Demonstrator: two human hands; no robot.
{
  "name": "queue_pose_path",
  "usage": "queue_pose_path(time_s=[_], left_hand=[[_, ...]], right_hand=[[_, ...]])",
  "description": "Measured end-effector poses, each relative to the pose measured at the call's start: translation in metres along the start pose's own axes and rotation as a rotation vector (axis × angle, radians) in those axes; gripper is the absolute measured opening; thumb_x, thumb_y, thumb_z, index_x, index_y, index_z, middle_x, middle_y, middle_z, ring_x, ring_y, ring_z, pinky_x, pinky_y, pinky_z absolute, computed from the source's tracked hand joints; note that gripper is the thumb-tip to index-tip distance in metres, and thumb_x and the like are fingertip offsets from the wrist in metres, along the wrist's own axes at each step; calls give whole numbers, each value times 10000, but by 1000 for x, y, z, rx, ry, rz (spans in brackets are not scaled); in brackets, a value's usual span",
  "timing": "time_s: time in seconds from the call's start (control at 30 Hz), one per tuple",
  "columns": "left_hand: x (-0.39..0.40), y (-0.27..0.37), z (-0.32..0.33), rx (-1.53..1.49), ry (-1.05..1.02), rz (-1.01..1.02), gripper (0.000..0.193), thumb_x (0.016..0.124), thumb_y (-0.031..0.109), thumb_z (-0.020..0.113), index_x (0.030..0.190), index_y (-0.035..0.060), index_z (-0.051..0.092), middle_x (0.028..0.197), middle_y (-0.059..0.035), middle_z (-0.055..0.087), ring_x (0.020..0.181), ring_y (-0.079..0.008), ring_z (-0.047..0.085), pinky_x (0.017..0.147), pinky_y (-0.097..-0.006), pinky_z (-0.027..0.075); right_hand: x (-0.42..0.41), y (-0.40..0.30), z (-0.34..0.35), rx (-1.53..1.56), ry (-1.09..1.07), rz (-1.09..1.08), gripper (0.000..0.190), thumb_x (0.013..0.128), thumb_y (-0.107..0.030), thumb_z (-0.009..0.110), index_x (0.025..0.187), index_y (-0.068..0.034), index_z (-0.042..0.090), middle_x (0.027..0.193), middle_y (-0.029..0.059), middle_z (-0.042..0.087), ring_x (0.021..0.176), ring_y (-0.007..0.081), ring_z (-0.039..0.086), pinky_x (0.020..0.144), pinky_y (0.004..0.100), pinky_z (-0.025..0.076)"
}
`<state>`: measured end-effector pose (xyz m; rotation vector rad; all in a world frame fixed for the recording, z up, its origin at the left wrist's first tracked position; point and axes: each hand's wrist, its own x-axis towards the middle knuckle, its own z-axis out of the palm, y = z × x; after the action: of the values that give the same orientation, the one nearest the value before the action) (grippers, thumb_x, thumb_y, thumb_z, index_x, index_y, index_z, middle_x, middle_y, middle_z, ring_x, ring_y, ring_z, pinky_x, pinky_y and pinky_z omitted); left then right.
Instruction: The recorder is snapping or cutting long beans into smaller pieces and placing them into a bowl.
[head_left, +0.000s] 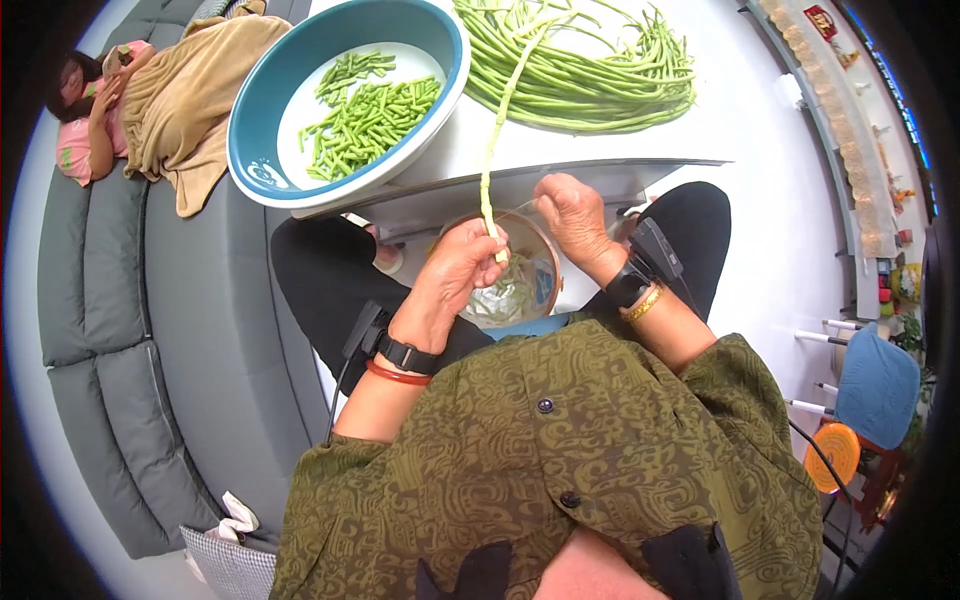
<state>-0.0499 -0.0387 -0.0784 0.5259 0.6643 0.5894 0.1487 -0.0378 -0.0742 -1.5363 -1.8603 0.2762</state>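
My left hand (466, 262) grips the lower end of a long green bean (495, 142), which stretches up over the table edge towards a heap of long beans (592, 82). To its right, my right hand (574, 217) has its fingers pinched together on a thin string that runs across from the bean's end. Both hands are over a bin (555, 259) between the knees, with pale scraps and a clear liner inside. A blue and white basin (251, 112) at the upper left holds many short-cut bean pieces (367, 120).
The white table's front edge (525, 176) lies just beyond my hands. A grey sofa (217, 300) runs along the left, where a person lies under a tan blanket (180, 90). At the right stand a blue stool (874, 382) and an orange round seat (832, 457).
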Motion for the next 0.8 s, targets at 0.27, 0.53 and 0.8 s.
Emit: queue_pose_path(time_s=[0.27, 0.53, 0.8], left_hand=[[-5, 3, 2, 10, 21, -41, 129, 871, 116, 600, 931, 10, 559, 705, -46, 578, 491, -83, 506, 426, -177, 386], [-9, 3, -1, 4, -9, -26, 140, 871, 127, 596, 943, 14, 556, 732, -58, 583, 503, -86, 493, 436, -167, 369], [-10, 2, 5, -33, -99, -33, 157, 873, 139, 598, 956, 12, 554, 743, -52, 579, 519, -87, 490, 449, -170, 375]], right_hand=[[3, 31, -11, 42, 92, 208, 112, 764, -143, 565, 771, -39, 604, 770, 145, 610, 738, 340, 591, 666, 428, 466], [-11, 59, -27, -26, 206, 406, 131, 767, -156, 572, 759, -34, 620, 750, 156, 620, 739, 336, 599, 671, 420, 467], [-31, 48, -20, 78, 17, 418, 110, 757, -129, 586, 769, -31, 635, 756, 175, 626, 737, 363, 607, 675, 419, 482]])
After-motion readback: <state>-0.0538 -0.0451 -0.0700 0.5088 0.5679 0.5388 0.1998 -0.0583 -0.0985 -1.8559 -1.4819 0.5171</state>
